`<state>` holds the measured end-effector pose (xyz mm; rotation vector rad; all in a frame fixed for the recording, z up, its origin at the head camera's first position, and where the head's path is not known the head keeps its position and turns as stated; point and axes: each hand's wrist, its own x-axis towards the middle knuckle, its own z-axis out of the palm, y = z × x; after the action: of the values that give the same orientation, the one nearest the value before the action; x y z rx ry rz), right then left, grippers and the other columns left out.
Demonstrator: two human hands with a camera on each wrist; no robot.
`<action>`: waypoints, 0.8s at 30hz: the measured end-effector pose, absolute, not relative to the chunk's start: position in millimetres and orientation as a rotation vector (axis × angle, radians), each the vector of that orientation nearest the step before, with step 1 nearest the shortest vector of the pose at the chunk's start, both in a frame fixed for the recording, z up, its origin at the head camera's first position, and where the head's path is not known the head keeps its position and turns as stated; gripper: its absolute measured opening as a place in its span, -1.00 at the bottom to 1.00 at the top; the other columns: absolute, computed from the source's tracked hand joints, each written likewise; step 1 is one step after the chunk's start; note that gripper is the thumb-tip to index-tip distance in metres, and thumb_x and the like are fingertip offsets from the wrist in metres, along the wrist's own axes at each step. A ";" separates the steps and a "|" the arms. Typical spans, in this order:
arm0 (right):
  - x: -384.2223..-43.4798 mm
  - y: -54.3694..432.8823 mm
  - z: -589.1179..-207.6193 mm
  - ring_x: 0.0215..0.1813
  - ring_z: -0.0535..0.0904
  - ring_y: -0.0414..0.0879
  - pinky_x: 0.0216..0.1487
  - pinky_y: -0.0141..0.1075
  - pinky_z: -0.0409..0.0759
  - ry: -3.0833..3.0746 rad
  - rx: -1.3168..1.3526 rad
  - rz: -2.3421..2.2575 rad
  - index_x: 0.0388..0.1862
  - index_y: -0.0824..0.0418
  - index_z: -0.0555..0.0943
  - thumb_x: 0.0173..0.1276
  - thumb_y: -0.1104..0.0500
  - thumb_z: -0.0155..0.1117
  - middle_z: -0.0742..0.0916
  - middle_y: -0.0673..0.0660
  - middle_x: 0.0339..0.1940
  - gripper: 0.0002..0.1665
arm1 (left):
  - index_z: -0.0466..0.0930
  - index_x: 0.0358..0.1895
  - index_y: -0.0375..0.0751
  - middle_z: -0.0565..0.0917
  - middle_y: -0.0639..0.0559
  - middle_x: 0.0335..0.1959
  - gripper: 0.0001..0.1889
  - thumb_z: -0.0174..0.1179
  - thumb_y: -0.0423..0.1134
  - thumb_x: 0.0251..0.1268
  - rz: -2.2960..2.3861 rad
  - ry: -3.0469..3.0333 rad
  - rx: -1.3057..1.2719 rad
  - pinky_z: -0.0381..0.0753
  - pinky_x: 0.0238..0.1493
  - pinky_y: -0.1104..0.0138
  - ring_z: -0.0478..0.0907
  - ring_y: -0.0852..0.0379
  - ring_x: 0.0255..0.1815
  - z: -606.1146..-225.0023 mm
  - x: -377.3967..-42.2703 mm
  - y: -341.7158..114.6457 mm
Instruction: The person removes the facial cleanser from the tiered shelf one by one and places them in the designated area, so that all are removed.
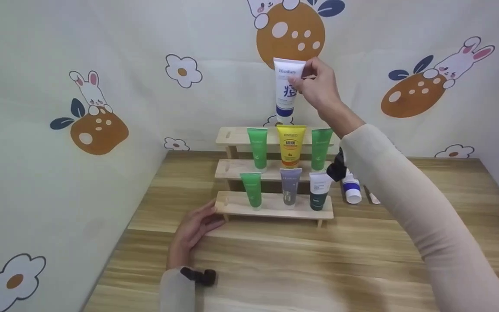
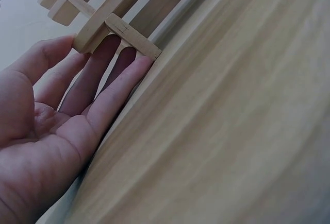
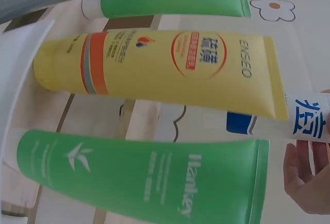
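My right hand (image 1: 321, 84) pinches the upper side of a white squeeze tube (image 1: 285, 99) with blue lettering and a blue band. The tube hangs cap down above the top tier of a three-tier wooden display stand (image 1: 271, 211). At the stand's lower left end, my left hand (image 2: 56, 116) touches the board and leg with extended fingers. On the middle tier stand a yellow tube (image 3: 170, 72) between two green tubes (image 1: 258, 147) (image 3: 144, 177). The bottom tier bears a green tube (image 1: 251, 190), a grey tube (image 1: 290, 186) and a white and dark-green tube (image 1: 319, 190).
Right of the stand, another white and blue tube (image 1: 352, 193) lies on the wooden table (image 1: 275, 260), partly hidden by my right sleeve. A pale item (image 1: 374, 198) beside it is mostly covered. A patterned cloth (image 1: 215, 99) hangs behind the stand.
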<state>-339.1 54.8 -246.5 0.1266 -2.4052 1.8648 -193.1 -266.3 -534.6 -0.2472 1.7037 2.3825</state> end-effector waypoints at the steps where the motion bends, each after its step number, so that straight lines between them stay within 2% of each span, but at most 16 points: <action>1: -339.3 57.1 -246.1 0.22 0.49 -0.10 0.33 -0.31 0.64 -2.399 0.120 1.867 0.11 0.06 0.45 0.44 0.13 0.28 0.56 0.00 0.12 -0.67 | 0.23 0.48 -0.40 0.25 -0.33 0.54 -0.42 0.12 -0.34 0.46 2.386 1.699 -0.250 0.67 0.30 0.03 0.61 -0.04 0.21 -534.5 -192.9 -266.3; 12: -344.3 94.8 -241.8 0.31 0.47 -0.08 0.42 -0.22 0.58 -2.298 0.098 1.972 0.26 -0.01 0.41 0.49 0.11 0.20 0.54 0.00 0.27 -0.59 | 0.25 0.47 -0.38 0.29 -0.36 0.51 -0.40 0.17 -0.32 0.43 2.400 1.690 -0.277 0.67 0.29 0.02 0.62 -0.04 0.20 -534.4 -194.0 -264.4; 19: -349.2 126.3 -239.2 0.33 0.44 -0.08 0.50 -0.16 0.51 -2.295 0.048 1.997 0.34 -0.07 0.37 0.49 0.05 0.20 0.52 -0.03 0.31 -0.52 | 0.25 0.47 -0.39 0.24 -0.28 0.55 -0.40 0.16 -0.31 0.44 2.389 1.692 -0.249 0.66 0.31 0.03 0.58 -0.05 0.26 -533.5 -194.2 -264.8; 24: -352.4 144.0 -239.7 0.33 0.44 -0.08 0.52 -0.14 0.48 -2.315 0.034 1.968 0.37 -0.09 0.35 0.49 0.02 0.18 0.51 -0.06 0.25 -0.49 | 0.23 0.48 -0.39 0.23 -0.31 0.55 -0.41 0.14 -0.33 0.45 2.396 1.673 -0.252 0.66 0.31 0.04 0.61 -0.03 0.22 -534.4 -193.7 -265.4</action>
<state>-352.4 144.0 -239.7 0.0336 -2.3147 1.9681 -193.7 -265.4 -534.4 -0.2522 1.6733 2.3963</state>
